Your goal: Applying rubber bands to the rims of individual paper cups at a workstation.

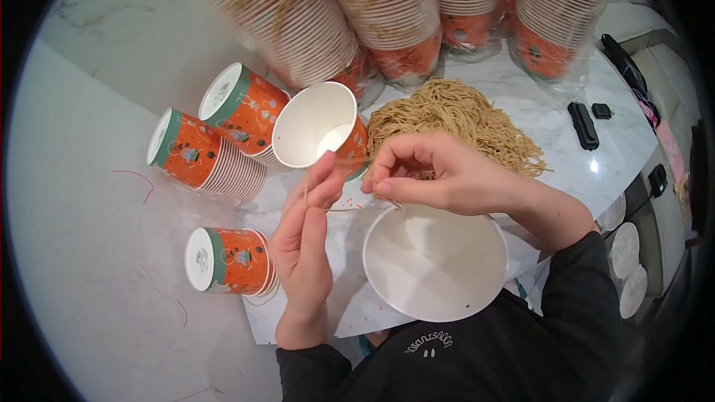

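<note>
A thin tan string (354,209) runs between my two hands, above the table. My left hand (305,246) holds one part of it, with the string passing round its raised fingers and near the thumb. My right hand (439,171) pinches the string between thumb and fingertips. Below the right hand is a large white paper bucket (439,275), its open mouth facing up and a small dark speck inside near the rim. Just beyond the right hand lies a heap of tan strings (462,115). An orange and green paper bucket (316,123) tilts behind my hands, its white inside showing.
Nested orange paper buckets lie at the left, including a short stack (238,259) and a longer stack (197,152). Tall plastic-wrapped bucket stacks (398,22) line the far side. Small black devices (583,125) rest on the marble-patterned table (532,123) at the right. A grey chair (655,52) stands beyond.
</note>
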`<control>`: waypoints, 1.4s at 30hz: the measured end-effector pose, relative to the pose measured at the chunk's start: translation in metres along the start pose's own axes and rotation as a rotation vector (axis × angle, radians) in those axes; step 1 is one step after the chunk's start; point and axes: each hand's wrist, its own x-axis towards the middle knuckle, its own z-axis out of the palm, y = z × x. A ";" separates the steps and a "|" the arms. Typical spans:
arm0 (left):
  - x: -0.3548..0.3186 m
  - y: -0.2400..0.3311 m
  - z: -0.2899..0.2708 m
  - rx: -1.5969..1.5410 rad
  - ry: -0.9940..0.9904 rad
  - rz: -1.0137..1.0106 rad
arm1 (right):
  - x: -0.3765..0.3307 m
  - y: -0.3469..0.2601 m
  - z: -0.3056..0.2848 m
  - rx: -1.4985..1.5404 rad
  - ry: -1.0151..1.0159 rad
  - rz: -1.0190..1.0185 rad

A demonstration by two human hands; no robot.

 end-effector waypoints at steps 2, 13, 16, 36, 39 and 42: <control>-0.001 0.008 -0.003 -0.020 0.002 0.014 | 0.000 -0.012 -0.001 0.136 -0.037 0.093; -0.005 0.022 -0.013 0.123 0.022 0.184 | -0.001 -0.027 0.006 -0.279 0.035 0.116; 0.000 0.016 -0.011 0.097 -0.044 0.129 | 0.002 -0.019 0.006 -0.507 0.146 -0.067; 0.010 -0.017 -0.001 0.123 0.015 -0.361 | 0.007 0.003 0.004 -0.614 0.012 0.028; 0.016 -0.026 -0.004 -0.020 0.022 -0.344 | 0.007 0.011 0.009 -0.576 0.039 0.035; 0.016 -0.028 -0.002 -0.032 0.057 -0.276 | 0.009 0.013 0.013 -0.492 0.053 0.020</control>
